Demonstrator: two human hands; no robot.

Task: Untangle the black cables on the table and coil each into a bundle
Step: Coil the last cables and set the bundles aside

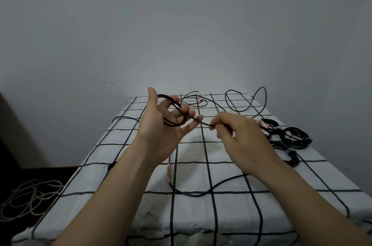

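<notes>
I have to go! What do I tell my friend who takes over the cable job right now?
Left hand: open, fingers spread, with a few loops of the black cable round them.
Right hand: pinches the same cable just beside the left fingertips.
Done: coiled bundles lie near the right edge of the table.
Left: finish this coil. The loose cables at the far edge are not yet coiled.

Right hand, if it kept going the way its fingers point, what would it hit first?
Likely the left hand, whose fingers carry loops of the black cable that the right hand pinches; depth is unclear.
</notes>
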